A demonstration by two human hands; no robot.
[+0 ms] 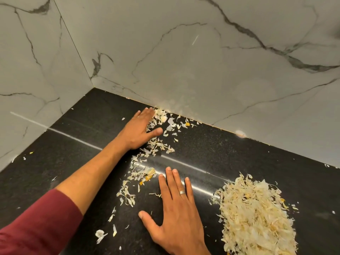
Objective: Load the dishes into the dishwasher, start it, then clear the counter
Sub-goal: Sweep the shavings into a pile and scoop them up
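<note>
Pale, papery vegetable peels lie scattered over the black stone counter (pixel 230 155). My left hand (pixel 139 129) reaches to the back wall with straight fingers, its edge on the counter against a strip of loose peels (pixel 161 120). My right hand (pixel 178 208), with a ring on one finger, lies flat and open on the counter nearer to me. A thin trail of peels (pixel 141 173) runs between the two hands. To the right of my right hand sits a big heap of peels (pixel 255 212). Neither hand holds anything.
Grey marble-look wall tiles (pixel 202 61) close off the counter at the back and the left, meeting in a corner (pixel 93 87). A few stray flakes (pixel 101 234) lie near the front edge and at the far left.
</note>
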